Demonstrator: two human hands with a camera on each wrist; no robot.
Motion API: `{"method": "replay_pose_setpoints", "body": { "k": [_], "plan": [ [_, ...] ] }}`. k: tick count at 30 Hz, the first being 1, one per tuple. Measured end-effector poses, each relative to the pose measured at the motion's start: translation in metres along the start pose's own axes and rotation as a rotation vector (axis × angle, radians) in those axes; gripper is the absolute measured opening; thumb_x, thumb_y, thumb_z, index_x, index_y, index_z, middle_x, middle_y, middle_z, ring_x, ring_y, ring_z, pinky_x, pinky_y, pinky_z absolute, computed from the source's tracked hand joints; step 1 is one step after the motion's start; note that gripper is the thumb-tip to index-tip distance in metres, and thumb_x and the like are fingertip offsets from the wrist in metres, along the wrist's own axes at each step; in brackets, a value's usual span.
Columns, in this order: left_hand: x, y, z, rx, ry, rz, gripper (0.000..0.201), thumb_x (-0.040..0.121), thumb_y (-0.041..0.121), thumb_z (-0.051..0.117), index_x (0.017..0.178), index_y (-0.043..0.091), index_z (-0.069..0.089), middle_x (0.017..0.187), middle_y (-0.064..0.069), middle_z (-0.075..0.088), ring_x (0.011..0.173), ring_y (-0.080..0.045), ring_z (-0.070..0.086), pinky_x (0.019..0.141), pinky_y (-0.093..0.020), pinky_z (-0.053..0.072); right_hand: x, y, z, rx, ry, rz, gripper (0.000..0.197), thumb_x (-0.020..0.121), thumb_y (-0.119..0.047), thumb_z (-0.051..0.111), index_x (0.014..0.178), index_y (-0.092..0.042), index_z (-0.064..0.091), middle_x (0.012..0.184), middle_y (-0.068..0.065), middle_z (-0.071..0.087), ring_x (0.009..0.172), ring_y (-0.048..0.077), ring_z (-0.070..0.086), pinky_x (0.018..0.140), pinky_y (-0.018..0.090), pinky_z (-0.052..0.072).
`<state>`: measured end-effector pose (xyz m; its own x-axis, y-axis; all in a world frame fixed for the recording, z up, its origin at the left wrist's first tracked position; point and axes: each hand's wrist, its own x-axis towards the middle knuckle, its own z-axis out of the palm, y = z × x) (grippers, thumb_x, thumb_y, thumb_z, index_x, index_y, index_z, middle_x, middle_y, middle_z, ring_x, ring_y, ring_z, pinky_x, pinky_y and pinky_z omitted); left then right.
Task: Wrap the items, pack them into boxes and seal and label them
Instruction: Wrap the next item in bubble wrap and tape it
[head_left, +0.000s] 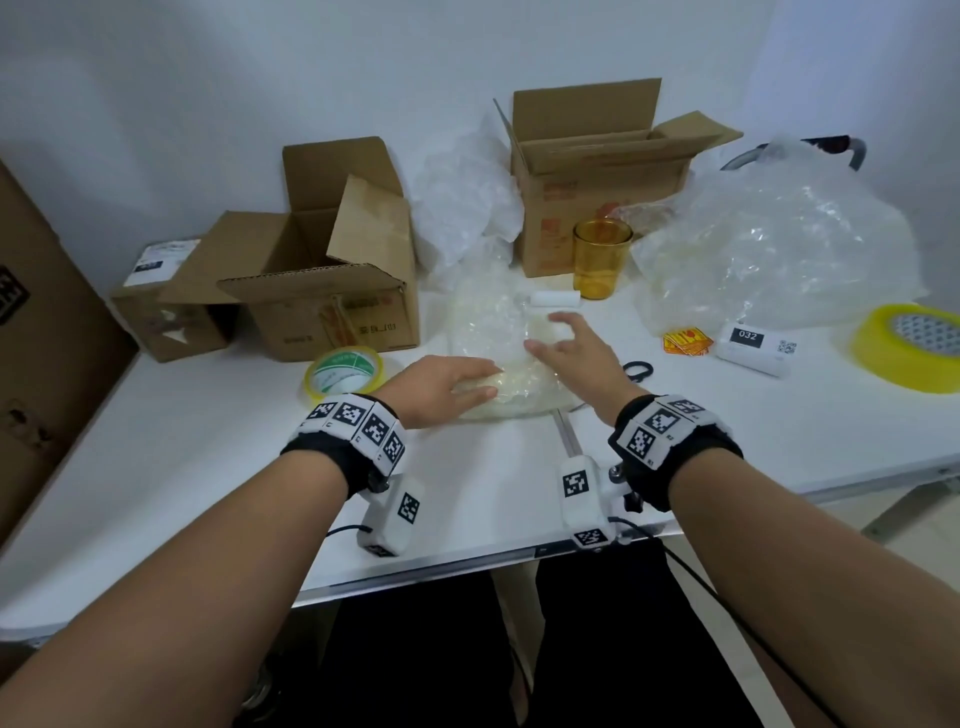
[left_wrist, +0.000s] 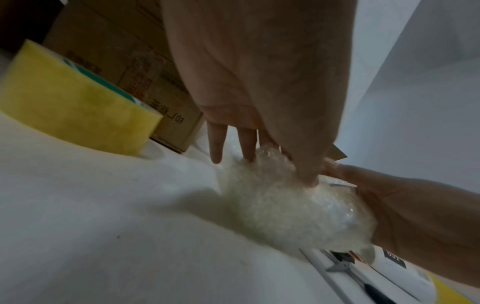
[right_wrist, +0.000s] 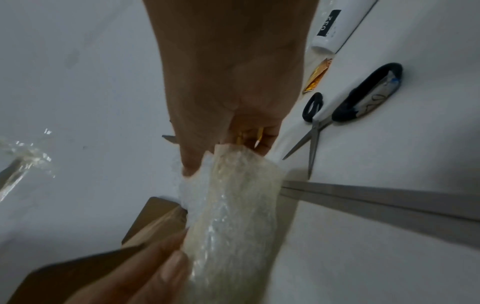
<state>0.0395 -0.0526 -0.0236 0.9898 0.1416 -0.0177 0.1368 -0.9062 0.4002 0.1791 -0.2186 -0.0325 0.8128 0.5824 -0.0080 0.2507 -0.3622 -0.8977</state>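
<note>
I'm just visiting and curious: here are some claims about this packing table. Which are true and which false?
1. Both hands rest on the bubble wrap. True: left hand, right hand.
2. The amber glass lies on its side. False: it stands upright.
3. The scissors are in the right hand. False: they lie on the table.
4. The cardboard box near the left hand is open. True.

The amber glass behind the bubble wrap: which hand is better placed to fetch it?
Probably the right hand: it is open, further forward on the bubble wrap, nearer the amber glass. The left hand presses the wrap's near edge flat.
</note>
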Motion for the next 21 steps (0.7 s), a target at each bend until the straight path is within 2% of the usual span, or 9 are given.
{"method": "replay_pose_setpoints", "body": {
  "k": [3,5,8,12,15,17,18,19,21],
  "plan": [
    [0.006,0.001,-0.004,-0.047,-0.055,-0.007,0.042,0.099,0.041,0.051,0.139,0.026,0.054,0.142,0.007,0.054,0.131,-0.010,0.046,0.107,-0.019,0.030,0.020,-0.003,-0.010,0.072,0.111,0.095,0.073,0.089,-0.047,0.064,0.146,-0.021,0.027,0.134,0.010,0.050,0.120,0.026,0.051,0.096,0.033,0.043],
    [0.011,0.001,-0.006,-0.087,-0.093,-0.009,0.040,0.100,0.038,0.051,0.138,0.026,0.056,0.141,0.006,0.054,0.130,-0.010,0.048,0.108,-0.019,0.032,0.037,-0.002,-0.013,-0.008,0.021,0.281,0.087,0.086,-0.055,0.063,0.150,-0.015,0.018,0.147,0.014,0.039,0.130,0.032,0.044,0.104,0.039,0.040],
    [0.015,-0.003,-0.011,-0.152,-0.143,-0.041,0.038,0.099,0.037,0.055,0.135,0.029,0.059,0.138,0.009,0.056,0.127,-0.007,0.050,0.105,-0.015,0.033,0.055,-0.007,-0.016,-0.130,-0.124,0.420,0.102,0.078,-0.073,0.057,0.147,-0.006,0.026,0.140,0.013,0.047,0.122,0.030,0.051,0.104,0.045,0.043],
    [0.020,-0.009,-0.016,-0.179,-0.146,-0.080,0.033,0.095,0.037,0.062,0.128,0.034,0.065,0.135,0.012,0.058,0.120,-0.002,0.052,0.103,-0.013,0.034,0.075,-0.014,-0.010,0.070,-0.147,0.415,0.098,0.073,-0.062,0.072,0.143,-0.005,0.035,0.130,0.012,0.053,0.116,0.027,0.055,0.100,0.035,0.045],
    [0.026,-0.008,-0.016,-0.143,-0.155,-0.066,0.032,0.093,0.035,0.064,0.125,0.034,0.067,0.132,0.009,0.060,0.118,-0.002,0.051,0.107,-0.018,0.033,0.085,-0.013,-0.003,0.246,-0.146,0.465,0.110,0.056,-0.061,0.084,0.142,-0.008,0.041,0.141,0.012,0.050,0.126,0.029,0.050,0.107,0.039,0.041],
    [0.027,-0.006,-0.018,-0.129,-0.173,-0.062,0.031,0.093,0.034,0.064,0.124,0.031,0.067,0.132,0.010,0.061,0.116,-0.001,0.051,0.104,-0.014,0.032,0.086,-0.017,-0.002,0.295,-0.137,0.482,0.098,0.068,-0.055,0.081,0.144,-0.008,0.040,0.146,0.013,0.044,0.134,0.028,0.043,0.112,0.039,0.034],
    [0.028,-0.006,-0.019,-0.122,-0.181,-0.058,0.031,0.094,0.033,0.063,0.125,0.030,0.067,0.132,0.010,0.060,0.117,-0.001,0.051,0.101,-0.011,0.031,0.087,-0.020,-0.002,0.308,-0.139,0.490,0.088,0.075,-0.050,0.077,0.143,-0.008,0.040,0.141,0.010,0.049,0.130,0.024,0.046,0.110,0.036,0.036],
    [0.028,-0.006,-0.020,-0.112,-0.185,-0.055,0.032,0.094,0.033,0.063,0.125,0.030,0.067,0.133,0.010,0.060,0.118,-0.002,0.051,0.098,-0.008,0.030,0.091,-0.021,-0.003,0.311,-0.145,0.491,0.076,0.079,-0.047,0.075,0.138,-0.009,0.045,0.124,0.005,0.057,0.112,0.017,0.055,0.098,0.031,0.042],
    [0.030,-0.007,-0.019,-0.095,-0.186,-0.047,0.031,0.094,0.033,0.063,0.125,0.029,0.067,0.132,0.009,0.061,0.120,-0.003,0.052,0.094,-0.006,0.028,0.098,-0.024,-0.004,0.258,-0.169,0.484,0.040,0.083,-0.041,0.074,0.108,-0.014,0.058,0.083,-0.004,0.053,0.070,0.007,0.048,0.069,0.021,0.038]
  ]
}}
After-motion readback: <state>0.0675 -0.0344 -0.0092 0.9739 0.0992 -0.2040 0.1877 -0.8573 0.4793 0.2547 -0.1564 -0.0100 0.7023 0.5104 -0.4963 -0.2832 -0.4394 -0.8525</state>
